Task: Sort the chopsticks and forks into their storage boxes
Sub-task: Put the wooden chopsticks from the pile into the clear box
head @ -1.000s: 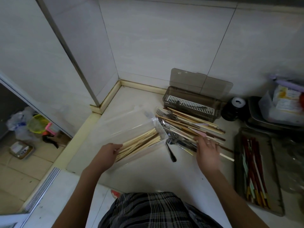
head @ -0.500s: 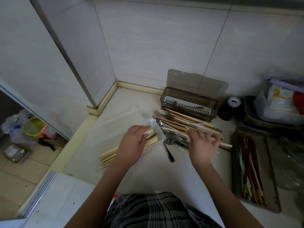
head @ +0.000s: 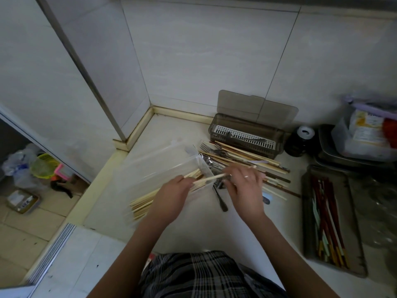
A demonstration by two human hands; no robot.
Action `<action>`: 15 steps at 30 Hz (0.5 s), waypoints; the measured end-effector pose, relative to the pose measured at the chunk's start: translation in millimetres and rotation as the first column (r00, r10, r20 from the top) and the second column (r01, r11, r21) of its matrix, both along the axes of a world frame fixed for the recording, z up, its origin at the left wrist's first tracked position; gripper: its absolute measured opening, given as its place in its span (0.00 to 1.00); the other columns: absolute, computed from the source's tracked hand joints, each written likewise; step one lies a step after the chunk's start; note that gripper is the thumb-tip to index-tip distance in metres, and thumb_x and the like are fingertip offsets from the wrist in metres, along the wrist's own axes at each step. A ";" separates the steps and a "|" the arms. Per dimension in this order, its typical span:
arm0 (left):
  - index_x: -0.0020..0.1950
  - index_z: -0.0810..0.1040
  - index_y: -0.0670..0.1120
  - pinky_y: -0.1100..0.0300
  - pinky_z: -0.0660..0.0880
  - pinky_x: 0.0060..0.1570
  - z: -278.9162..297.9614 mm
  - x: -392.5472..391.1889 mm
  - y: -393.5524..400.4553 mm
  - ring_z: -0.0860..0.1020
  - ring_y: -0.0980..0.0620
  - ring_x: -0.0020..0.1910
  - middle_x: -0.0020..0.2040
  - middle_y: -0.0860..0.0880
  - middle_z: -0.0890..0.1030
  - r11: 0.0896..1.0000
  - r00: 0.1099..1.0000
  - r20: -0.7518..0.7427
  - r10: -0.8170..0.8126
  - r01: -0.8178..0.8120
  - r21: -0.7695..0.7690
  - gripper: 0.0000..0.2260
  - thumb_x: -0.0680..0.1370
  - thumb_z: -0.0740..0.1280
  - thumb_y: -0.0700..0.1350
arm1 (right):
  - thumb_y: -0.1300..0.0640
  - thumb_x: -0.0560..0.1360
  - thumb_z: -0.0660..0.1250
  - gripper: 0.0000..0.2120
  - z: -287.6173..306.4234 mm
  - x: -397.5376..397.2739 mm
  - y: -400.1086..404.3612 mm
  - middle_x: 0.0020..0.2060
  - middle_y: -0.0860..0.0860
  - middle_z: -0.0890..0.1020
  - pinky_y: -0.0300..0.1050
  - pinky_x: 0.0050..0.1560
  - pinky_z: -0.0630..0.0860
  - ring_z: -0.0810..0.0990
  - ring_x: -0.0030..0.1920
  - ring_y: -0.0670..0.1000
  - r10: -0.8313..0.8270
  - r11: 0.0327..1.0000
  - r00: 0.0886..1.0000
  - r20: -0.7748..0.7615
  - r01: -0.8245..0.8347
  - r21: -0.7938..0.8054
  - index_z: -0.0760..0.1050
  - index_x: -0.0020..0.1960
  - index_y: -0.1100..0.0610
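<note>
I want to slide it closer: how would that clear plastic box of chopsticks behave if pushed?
The clear plastic box looks thin-walled and light, so it would likely slide easily on the smooth counter. The wooden chopsticks stick out past its near end, so they may shift or spill.

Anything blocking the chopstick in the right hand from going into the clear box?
Only the left hand, which lies over the clear box and the chopsticks already inside. The pale chopstick in the right hand already reaches the box's end.
</note>
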State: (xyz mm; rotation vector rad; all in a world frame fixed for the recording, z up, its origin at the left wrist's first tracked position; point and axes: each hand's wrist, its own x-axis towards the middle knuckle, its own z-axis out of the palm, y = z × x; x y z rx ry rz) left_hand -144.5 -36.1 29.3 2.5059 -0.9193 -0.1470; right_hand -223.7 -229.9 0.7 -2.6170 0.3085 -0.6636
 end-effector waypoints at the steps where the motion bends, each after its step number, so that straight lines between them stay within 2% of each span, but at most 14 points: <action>1: 0.61 0.77 0.46 0.54 0.72 0.48 -2.3 4.5 8.5 0.77 0.43 0.48 0.51 0.43 0.78 1.000 0.999 -0.021 0.030 -0.030 -0.008 0.12 0.80 0.59 0.41 | 0.56 0.74 0.68 0.12 -4.8 -2.5 -6.9 0.60 0.48 0.76 0.54 0.68 0.58 0.71 0.63 0.52 -0.098 0.994 0.992 -0.075 0.101 0.038 0.75 0.58 0.50; 4: 0.58 0.78 0.43 0.56 0.71 0.49 -10.3 17.8 40.2 0.77 0.43 0.48 0.50 0.42 0.79 0.991 0.987 -0.087 0.133 -0.134 -0.004 0.11 0.80 0.60 0.40 | 0.55 0.76 0.66 0.15 -20.9 -13.7 -33.7 0.62 0.50 0.75 0.58 0.68 0.61 0.70 0.65 0.54 -0.294 0.941 0.897 -0.330 0.333 0.067 0.71 0.62 0.50; 9: 0.53 0.79 0.41 0.59 0.68 0.45 -21.0 22.8 82.5 0.76 0.48 0.44 0.47 0.46 0.80 0.951 0.941 -0.148 0.305 -0.308 0.008 0.10 0.80 0.59 0.40 | 0.58 0.78 0.59 0.12 -46.1 -31.5 -69.8 0.60 0.55 0.75 0.56 0.63 0.67 0.70 0.63 0.56 -0.336 0.911 0.764 -0.550 0.413 0.016 0.71 0.61 0.54; 12: 0.54 0.79 0.43 0.56 0.71 0.45 -33.9 23.1 93.3 0.78 0.45 0.46 0.49 0.43 0.81 0.929 0.913 -0.189 0.363 -0.337 0.153 0.09 0.80 0.60 0.41 | 0.59 0.78 0.59 0.12 -51.3 -32.9 -76.1 0.61 0.56 0.74 0.56 0.62 0.68 0.68 0.63 0.57 -0.332 0.923 0.744 -0.579 0.384 -0.034 0.71 0.61 0.55; 15: 0.55 0.79 0.44 0.54 0.73 0.49 -36.1 20.8 89.3 0.78 0.44 0.50 0.51 0.44 0.81 0.917 0.912 -0.190 0.364 -0.316 0.242 0.09 0.79 0.61 0.43 | 0.58 0.78 0.59 0.11 -49.6 -29.0 -76.7 0.58 0.56 0.75 0.58 0.60 0.69 0.70 0.62 0.58 -0.341 0.910 0.744 -0.574 0.415 -0.003 0.70 0.60 0.55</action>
